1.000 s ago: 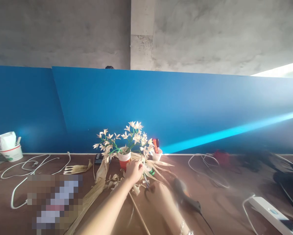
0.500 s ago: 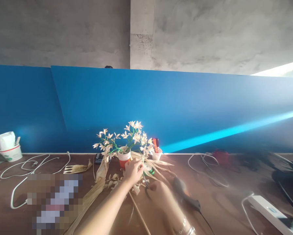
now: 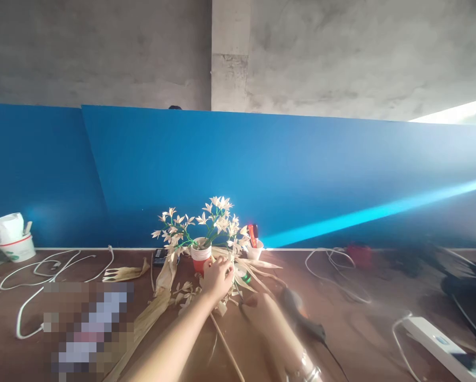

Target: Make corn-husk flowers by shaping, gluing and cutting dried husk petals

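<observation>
Head view. The left hand (image 3: 218,276) is stretched forward over the brown table (image 3: 361,329), fingers curled shut around a bunch of pale husk strips (image 3: 249,269). The hand sits just right of a red paper cup (image 3: 200,258) and looks to touch it, though the contact is not clear.

The cup stands upright near the back edge of the table and holds a spray of cream paper flowers (image 3: 212,223) on green stems. The husk strips fan out to the right from the gripping fingers, low over the table.

The right hand (image 3: 257,303) lies just below and right of the left. It is motion-blurred, so I cannot tell whether its fingers are open or closed.

Around the hands:
- A small white cup (image 3: 256,250) with red and orange pens stands just behind the strips.
- A thin wooden stick (image 3: 227,350) runs under the left forearm.
- A dark corded tool (image 3: 301,318) lies beside the right forearm.
- More husk pieces (image 3: 150,313) lie to the left.

A white power strip (image 3: 440,347) sits far right, white cables (image 3: 55,265) and a white tub (image 3: 13,241) far left. A blue board (image 3: 262,175) stands behind.
</observation>
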A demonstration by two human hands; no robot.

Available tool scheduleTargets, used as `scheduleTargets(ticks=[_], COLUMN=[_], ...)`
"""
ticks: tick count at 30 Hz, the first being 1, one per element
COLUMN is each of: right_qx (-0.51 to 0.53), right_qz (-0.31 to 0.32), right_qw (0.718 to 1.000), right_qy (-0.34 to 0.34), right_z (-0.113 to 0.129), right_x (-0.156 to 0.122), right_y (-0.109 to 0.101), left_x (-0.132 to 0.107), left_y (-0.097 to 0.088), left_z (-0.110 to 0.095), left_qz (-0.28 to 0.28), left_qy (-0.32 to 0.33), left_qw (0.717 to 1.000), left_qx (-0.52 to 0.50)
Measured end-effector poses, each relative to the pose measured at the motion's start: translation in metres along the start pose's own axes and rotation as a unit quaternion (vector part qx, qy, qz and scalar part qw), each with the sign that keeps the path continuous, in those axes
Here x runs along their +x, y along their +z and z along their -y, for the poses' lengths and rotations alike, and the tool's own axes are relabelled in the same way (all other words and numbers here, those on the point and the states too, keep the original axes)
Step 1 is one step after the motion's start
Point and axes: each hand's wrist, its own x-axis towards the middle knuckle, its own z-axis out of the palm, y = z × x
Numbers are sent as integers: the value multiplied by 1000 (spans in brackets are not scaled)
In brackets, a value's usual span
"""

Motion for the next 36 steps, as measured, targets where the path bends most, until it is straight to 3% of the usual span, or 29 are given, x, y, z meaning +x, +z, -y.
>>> scheduleTargets(ticks=[7,15,29,36], right_qx=[-49,-76,-130,-140], right_qz=[-19,-14,-20,-24], right_qw=[998,996,991,990], right_qy=[22,44,-1,-4], right_z=[6,3,9,0], right_x=[-1,2,-4,2], right_y=[14,20,16,19], left_x=[-5,-11,-4,-5], left_y=[5,11,19,16], left_z=[-1,2,-7,-10], left_qz=[2,-12,-48,-72], left_qy=[41,34,-58,-64], left_qw=[999,998,992,981], left_qx=[-7,-43,-102,-171])
